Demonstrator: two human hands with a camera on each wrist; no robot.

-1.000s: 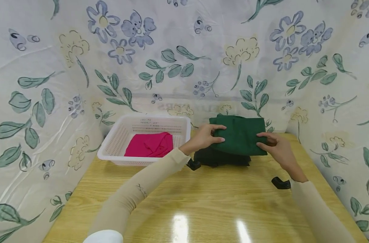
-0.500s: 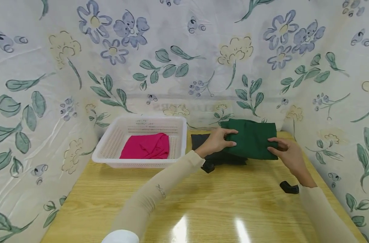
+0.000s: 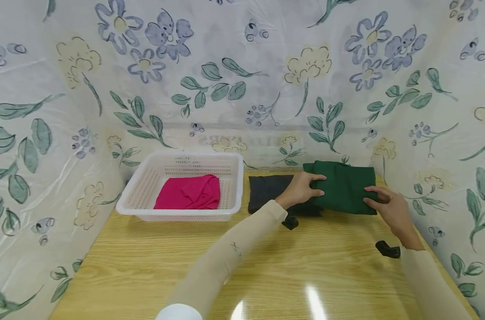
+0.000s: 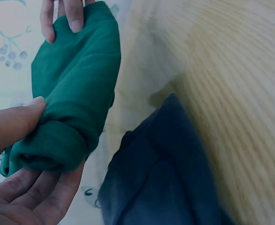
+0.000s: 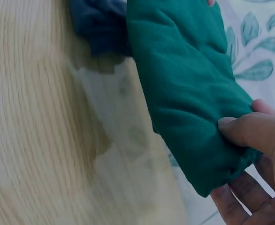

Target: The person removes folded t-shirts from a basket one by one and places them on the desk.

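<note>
Both hands hold a folded green cloth (image 3: pixel 342 189) near the back right of the table. My left hand (image 3: pixel 300 189) pinches its left end, the thumb on top and the other fingers underneath, as the left wrist view shows. At the opposite end my right hand (image 3: pixel 392 213) grips the cloth the same way, thumb (image 5: pixel 243 129) pressing on its upper face. The left wrist view shows the green cloth's rolled end (image 4: pixel 53 150). A folded dark cloth (image 3: pixel 264 189) lies on the table to the left, partly hidden behind my left hand and the green cloth.
A white plastic basket (image 3: pixel 178 215) stands at the back left, with a folded pink cloth (image 3: pixel 186 193) inside. The wooden table (image 3: pixel 154 266) ends against a floral curtain (image 3: pixel 242 89) at the back and sides. Black wrist mounts (image 3: pixel 387 250) hang below both wrists.
Both hands have carried the green cloth to the right, uncovering more of the dark cloth. The head view has shifted slightly; the basket and pink cloth stay in place.
</note>
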